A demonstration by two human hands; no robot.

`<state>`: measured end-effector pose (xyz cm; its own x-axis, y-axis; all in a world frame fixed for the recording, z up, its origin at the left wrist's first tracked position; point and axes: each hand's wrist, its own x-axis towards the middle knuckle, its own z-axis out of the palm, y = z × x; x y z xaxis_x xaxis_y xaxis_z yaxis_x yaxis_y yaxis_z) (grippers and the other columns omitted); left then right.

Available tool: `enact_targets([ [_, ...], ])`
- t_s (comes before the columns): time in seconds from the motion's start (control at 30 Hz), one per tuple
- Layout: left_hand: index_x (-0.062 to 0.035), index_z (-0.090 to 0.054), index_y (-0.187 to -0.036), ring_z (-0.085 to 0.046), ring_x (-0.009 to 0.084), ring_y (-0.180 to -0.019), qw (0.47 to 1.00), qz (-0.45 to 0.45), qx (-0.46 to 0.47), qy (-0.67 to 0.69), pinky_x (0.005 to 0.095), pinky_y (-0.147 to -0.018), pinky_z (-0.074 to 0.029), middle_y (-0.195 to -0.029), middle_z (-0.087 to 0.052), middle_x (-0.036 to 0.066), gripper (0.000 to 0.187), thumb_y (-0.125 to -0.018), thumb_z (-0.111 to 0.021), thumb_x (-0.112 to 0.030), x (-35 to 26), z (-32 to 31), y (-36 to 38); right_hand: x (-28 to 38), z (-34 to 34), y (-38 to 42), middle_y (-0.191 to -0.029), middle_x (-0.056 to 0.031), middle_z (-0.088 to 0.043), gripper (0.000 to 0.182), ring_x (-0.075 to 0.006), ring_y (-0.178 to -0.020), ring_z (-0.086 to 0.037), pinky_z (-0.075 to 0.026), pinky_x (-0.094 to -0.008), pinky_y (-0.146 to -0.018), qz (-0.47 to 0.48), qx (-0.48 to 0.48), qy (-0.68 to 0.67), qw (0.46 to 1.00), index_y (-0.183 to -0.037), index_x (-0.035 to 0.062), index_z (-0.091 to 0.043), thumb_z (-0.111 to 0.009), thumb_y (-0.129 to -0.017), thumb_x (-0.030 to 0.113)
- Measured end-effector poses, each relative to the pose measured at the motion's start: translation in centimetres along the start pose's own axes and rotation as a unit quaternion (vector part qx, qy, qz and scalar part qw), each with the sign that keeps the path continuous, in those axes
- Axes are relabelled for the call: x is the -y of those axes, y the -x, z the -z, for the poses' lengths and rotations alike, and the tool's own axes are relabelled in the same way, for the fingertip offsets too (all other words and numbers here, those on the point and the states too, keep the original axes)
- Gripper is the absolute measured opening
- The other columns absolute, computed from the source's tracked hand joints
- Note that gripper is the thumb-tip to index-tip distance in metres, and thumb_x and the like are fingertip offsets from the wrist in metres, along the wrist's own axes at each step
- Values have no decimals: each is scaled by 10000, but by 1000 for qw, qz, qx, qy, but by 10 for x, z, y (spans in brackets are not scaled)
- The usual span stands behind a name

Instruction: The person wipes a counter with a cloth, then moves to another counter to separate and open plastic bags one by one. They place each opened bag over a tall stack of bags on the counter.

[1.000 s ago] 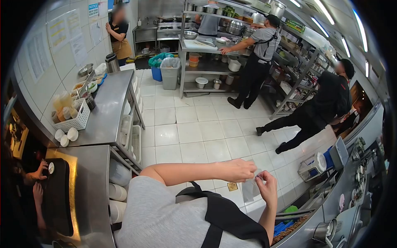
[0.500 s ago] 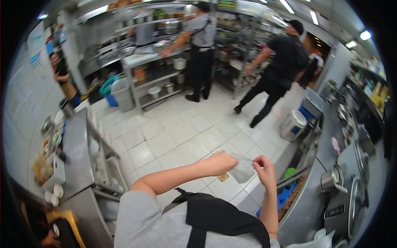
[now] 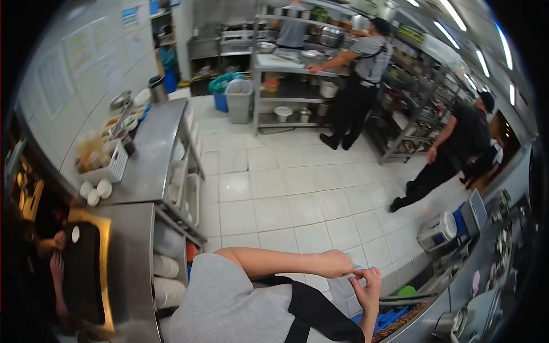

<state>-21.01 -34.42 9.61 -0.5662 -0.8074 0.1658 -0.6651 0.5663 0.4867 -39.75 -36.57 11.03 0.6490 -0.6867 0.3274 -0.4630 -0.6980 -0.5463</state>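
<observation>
My left hand (image 3: 334, 263) is closed on one edge of a thin, see-through plastic bag (image 3: 341, 288), held out in front of my chest. Close beside it, my right hand (image 3: 367, 282) pinches the same bag between thumb and fingertips. The bag hangs below both hands, with the floor tiles showing through it.
A steel counter (image 3: 150, 140) with a white basket (image 3: 116, 164) is at the left. A person in grey (image 3: 366, 63) stands at the back shelves, another in black (image 3: 457, 137) at the right. Near a black tray (image 3: 84, 274) are someone's hands (image 3: 57, 260).
The view has swung left, so the room has shifted rightward in it. My hands have come closer together on the bag. The person in black has changed stance.
</observation>
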Motion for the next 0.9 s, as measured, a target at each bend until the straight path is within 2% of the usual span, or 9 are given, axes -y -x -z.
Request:
enact_targets([
  [0.13, -46, -545, -749, -591, 319, -654, 998, 60, -23, -5, 425, -541, -452, -648, -582, 122, 79, -712, -559, -114, 26, -3, 30, -10, -22, -28, -657, -52, -564, 115, -239, -741, -529, -348, -399, -874, 35, 103, -52, 993, -681, 58, -595, -691, -637, 103],
  [0.3, -51, -561, -751, -598, 312, -689, 977, 183, -99, -49, 413, -580, -468, -694, -597, 129, 123, -695, -607, -151, 46, 10, 82, 7, -44, -72, -652, -56, -553, 100, -223, -765, -530, -332, -430, -917, 105, 122, -39, 986, -662, 63, -597, -688, -635, 93],
  [0.33, -51, -561, -751, -598, 312, -689, 977, 182, -98, -50, 413, -580, -468, -694, -597, 129, 123, -695, -607, -151, 47, 17, 92, 11, -45, -79, -650, -58, -550, 96, -219, -770, -530, -326, -443, -926, 136, 118, -37, 983, -666, 64, -599, -686, -638, 92],
  [0.43, -75, -533, -858, -601, 277, -760, 966, 257, -15, -20, 407, -614, -450, -754, -615, 80, 233, -743, -635, -250, 49, 46, 115, 19, -43, -102, -643, -51, -563, 83, -229, -854, -536, -275, -485, -977, 183, 129, -2, 975, -666, 70, -597, -676, -654, 94],
  [0.53, -78, -527, -880, -602, 274, -732, 968, 250, -22, -12, 403, -601, -446, -734, -619, 78, 233, -753, -627, -247, 53, 56, 124, 25, -41, -117, -682, -10, -596, 81, -223, -932, -532, -226, -488, -1015, 217, 136, 30, 966, -649, 76, -596, -677, -644, 71],
  [0.73, -83, -524, -899, -606, 261, -657, 962, 264, -65, -4, 399, -584, -443, -698, -627, 72, 207, -793, -589, -248, 42, 74, 111, 33, -35, -130, -676, -27, -592, 76, -232, -897, -547, -282, -496, -983, 217, 109, -5, 970, -650, 64, -582, -657, -657, 53],
  [0.83, -92, -513, -935, -612, 252, -640, 968, 242, -44, 48, 398, -581, -447, -693, -632, 71, 212, -801, -577, -243, 42, 80, 106, 44, -29, -134, -689, -44, -593, 56, -238, -883, -555, -295, -496, -974, 239, 98, -20, 966, -675, 60, -586, -642, -680, 58],
  [0.87, -96, -482, -997, -625, 238, -659, 962, 261, 10, 84, 379, -588, -458, -732, -642, 91, 281, -788, -598, -244, 47, 79, 102, 44, -25, -134, -697, -52, -593, 50, -241, -887, -554, -284, -497, -980, 243, 109, -14, 964, -689, 58, -587, -636, -694, 68],
  [0.9, -96, -482, -997, -625, 238, -659, 965, 247, 21, 86, 379, -588, -458, -732, -642, 91, 281, -788, -598, -244, 47, 76, 95, 40, -20, -126, -697, -52, -593, 50, -241, -887, -554, -284, -497, -980, 228, 102, -7, 968, -689, 58, -587, -636, -694, 68],
])
